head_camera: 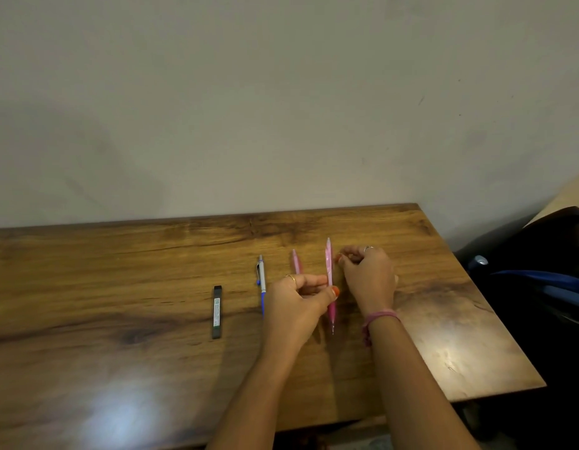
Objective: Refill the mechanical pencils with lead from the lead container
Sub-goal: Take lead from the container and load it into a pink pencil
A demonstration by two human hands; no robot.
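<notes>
Pinching a pink mechanical pencil [329, 271] mid-barrel between thumb and forefinger, the left hand [298, 303] holds it roughly upright, tip down, over the wooden counter [119, 287]. Right hand [367, 276]: fingers curled just beside the pencil's upper part; whether this grip holds anything cannot be told. On the counter: second pink pencil [295, 262], blue-and-silver pencil [261, 280], black lead container [217, 311] farther left.

A wooden table [119, 319] meets a plain wall [249, 92]; a dark bag [548, 287] sits beside it.
</notes>
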